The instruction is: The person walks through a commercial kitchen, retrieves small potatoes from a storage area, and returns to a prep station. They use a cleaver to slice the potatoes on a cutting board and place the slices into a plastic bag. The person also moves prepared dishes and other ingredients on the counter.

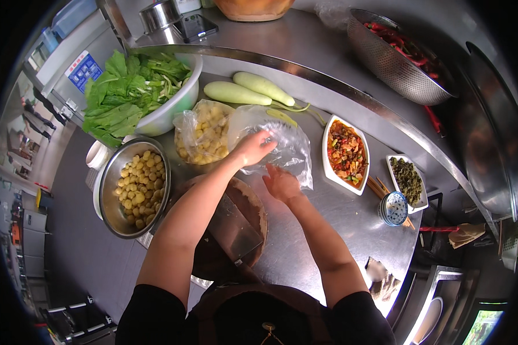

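Note:
My left hand (254, 148) is over a clear plastic bag (300, 161) on the steel worktop, fingers and thumb apart. Close below, my right hand (280, 183) reaches the bag's near side; whether its fingers pinch the film is unclear. Beside that bag stands another clear bag (205, 133), filled with small yellowish potatoes. More of these potatoes (140, 189) lie in a steel bowl (108, 211) left of my left forearm. Below my hands, a cleaver (237, 230) rests flat on a round wooden chopping block (259, 202), partly hidden by my left arm.
Leafy greens (116, 95) heap over a plastic basin (192, 95). Pale green gourds (237, 92) lie behind the bags. Rightward are a dish of chopped peppers (347, 155), a dish of dark chopped greens (408, 181), chopsticks (375, 187) and stacked bowls (393, 209). A chilli-filled colander (393, 64) occupies the shelf.

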### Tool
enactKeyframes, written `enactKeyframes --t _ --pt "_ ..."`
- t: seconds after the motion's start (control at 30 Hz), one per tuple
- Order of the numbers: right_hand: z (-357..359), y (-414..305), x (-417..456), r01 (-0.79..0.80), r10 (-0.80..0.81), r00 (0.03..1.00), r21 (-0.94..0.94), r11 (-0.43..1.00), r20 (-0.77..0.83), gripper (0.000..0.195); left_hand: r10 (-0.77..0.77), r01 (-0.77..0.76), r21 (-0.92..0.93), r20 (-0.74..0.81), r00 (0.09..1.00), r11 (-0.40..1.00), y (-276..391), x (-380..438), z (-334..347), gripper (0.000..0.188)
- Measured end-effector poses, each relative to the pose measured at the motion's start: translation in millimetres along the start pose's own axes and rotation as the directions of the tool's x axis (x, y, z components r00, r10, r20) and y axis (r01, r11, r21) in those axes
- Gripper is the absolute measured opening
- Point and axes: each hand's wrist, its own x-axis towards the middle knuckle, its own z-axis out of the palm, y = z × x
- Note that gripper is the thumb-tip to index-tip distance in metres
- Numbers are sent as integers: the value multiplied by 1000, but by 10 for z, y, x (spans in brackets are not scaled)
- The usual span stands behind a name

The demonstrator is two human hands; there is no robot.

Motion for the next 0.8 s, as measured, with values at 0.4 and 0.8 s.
enactKeyframes --t 0.4,0.8 --pt "-535 -283 130 -71 19 865 85 994 502 34 -38 -82 806 128 991 587 -429 -72 60 52" --pt "-132 155 234 84 -7 874 -136 987 486 36 -124 114 509 -14 992 853 -458 193 -97 45"
